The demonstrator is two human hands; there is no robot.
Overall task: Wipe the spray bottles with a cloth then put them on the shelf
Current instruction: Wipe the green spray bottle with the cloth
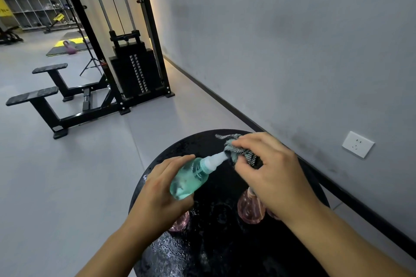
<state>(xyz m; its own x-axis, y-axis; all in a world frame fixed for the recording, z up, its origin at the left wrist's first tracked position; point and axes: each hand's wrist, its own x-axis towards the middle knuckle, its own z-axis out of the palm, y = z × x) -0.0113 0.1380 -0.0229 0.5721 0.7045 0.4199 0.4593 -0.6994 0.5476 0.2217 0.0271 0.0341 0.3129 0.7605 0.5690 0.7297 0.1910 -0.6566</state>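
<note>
Now the left hand (157, 193) grips the green bottle (191, 177), tilted over the table (216, 252); the right hand (267, 171) pinches the cloth (236, 149) round its nozzle.

Left hand (161, 189) grips a tilted teal spray bottle (191, 177) above the black table (213, 254); right hand (267, 171) presses a cloth (238, 152) around its nozzle.

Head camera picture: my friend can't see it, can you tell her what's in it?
A left hand holds a teal spray bottle tilted over a round black table while the right hand wipes its nozzle with a cloth. Pink bottles stand below.
</note>
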